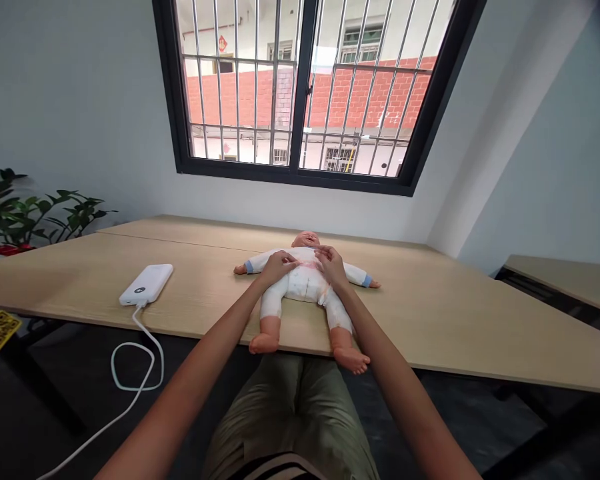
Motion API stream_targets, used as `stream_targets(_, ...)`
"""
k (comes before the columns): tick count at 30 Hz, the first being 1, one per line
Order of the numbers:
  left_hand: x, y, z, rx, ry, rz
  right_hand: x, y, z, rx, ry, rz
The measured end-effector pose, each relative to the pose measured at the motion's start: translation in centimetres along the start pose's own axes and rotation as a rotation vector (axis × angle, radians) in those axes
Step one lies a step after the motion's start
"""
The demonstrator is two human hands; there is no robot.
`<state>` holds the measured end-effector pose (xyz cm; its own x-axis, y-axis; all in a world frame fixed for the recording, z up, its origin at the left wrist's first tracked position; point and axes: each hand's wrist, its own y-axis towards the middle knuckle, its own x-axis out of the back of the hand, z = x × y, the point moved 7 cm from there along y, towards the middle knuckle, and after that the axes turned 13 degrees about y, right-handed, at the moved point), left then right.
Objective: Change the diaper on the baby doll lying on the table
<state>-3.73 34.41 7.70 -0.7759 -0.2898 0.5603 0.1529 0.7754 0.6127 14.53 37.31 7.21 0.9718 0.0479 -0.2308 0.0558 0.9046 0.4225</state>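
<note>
A baby doll (307, 283) lies on its back on the table, its head at the far side and its bare feet over the front edge. It wears a white long-sleeved suit with blue cuffs and a pinkish patch across the belly. At the left side of the doll's chest, my left hand (279, 266) has its fingers bent together on the cloth. My right hand (333, 267) is higher on the other side, thumb and fingers pinched at the suit's front below the neck. The bit of cloth between the fingertips is too small to see clearly.
A white power bank (147, 285) lies to the left on the light wood table (455, 313), its white cable (139, 393) looping down over the front edge. A green plant (35, 210) stands far left. Behind is a barred window (300, 87); another table (570, 283) stands right.
</note>
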Motion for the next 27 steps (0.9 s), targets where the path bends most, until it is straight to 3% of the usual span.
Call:
stream_targets(9, 1.2, 0.0, -0.1, 0.04, 0.029, -0.163, 1.1, -0.2, -0.6, -0.056, -0.011, -0.108)
stream_targets(21, 1.6, -0.4, -0.4, 0.033, 0.01, -0.233, 0.9, 0.3, -1.7, -0.065, -0.063, -0.046)
stream_targets(27, 0.5, -0.4, -0.8, -0.038, 0.018, -0.098, 0.8, 0.2, -1.8, -0.058, -0.064, -0.032)
